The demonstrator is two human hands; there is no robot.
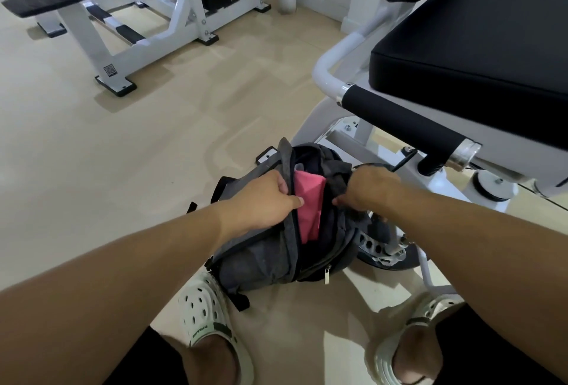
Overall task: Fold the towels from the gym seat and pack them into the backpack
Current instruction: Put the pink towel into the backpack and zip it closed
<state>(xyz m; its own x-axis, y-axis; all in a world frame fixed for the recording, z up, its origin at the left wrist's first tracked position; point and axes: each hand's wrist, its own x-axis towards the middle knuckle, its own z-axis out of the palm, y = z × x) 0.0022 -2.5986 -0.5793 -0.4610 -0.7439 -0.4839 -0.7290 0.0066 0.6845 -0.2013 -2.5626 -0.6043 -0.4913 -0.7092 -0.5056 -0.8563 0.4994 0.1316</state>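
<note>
A grey backpack (261, 255) stands on the floor between my feet, its main compartment unzipped and spread wide. A folded pink towel (309, 209) sits upright inside the opening. My left hand (264, 197) grips the left rim of the opening, fingers curled over the fabric edge. My right hand (365, 188) grips the right rim and pulls it outward. The black padded gym seat (479, 46) at the upper right has no towel on the part I can see.
A white machine frame with a black-padded handle bar (405, 126) runs close above the backpack on the right. My feet in white clogs (206, 314) flank the bag. Another white gym machine (147, 15) stands at the back left across the beige floor (107, 154).
</note>
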